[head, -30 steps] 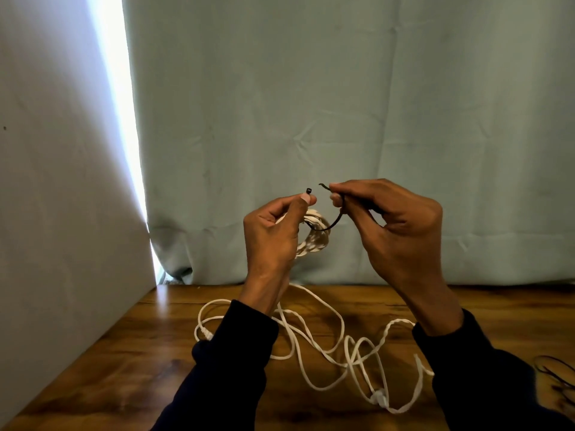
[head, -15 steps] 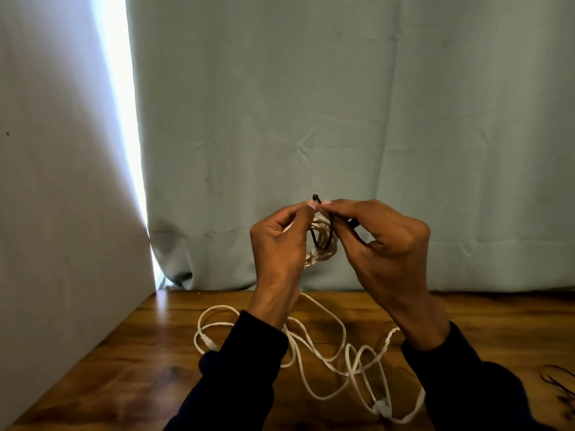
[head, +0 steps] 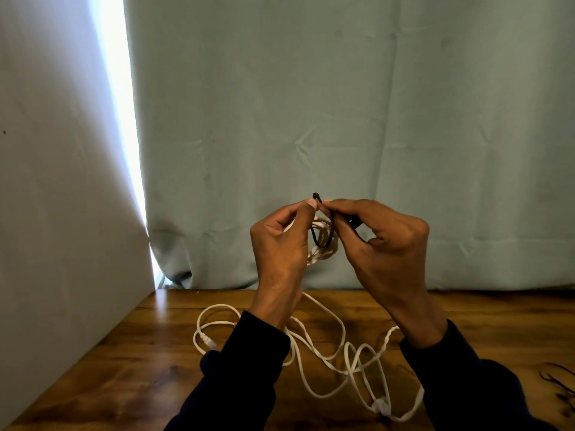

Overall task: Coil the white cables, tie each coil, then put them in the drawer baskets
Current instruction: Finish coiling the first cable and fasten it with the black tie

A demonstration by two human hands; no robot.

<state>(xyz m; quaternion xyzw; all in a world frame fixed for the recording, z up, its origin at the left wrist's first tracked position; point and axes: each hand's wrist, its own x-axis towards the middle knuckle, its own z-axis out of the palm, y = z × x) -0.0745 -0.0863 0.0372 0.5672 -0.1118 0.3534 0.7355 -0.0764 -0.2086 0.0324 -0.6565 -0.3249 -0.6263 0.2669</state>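
Thin black wire tie (head: 322, 236) pinched by left hand (head: 280, 244) and right hand (head: 382, 244) around small coiled white cable (head: 325, 244); coil judged light, floppy, best held at bundled middle.

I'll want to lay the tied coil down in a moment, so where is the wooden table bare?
Bare wood shows at the table front left, between the white wall and the loose white cable. Another patch lies at the back right, under the curtain. The middle is crowded with loose cable loops; thin black ties sit at the right edge.
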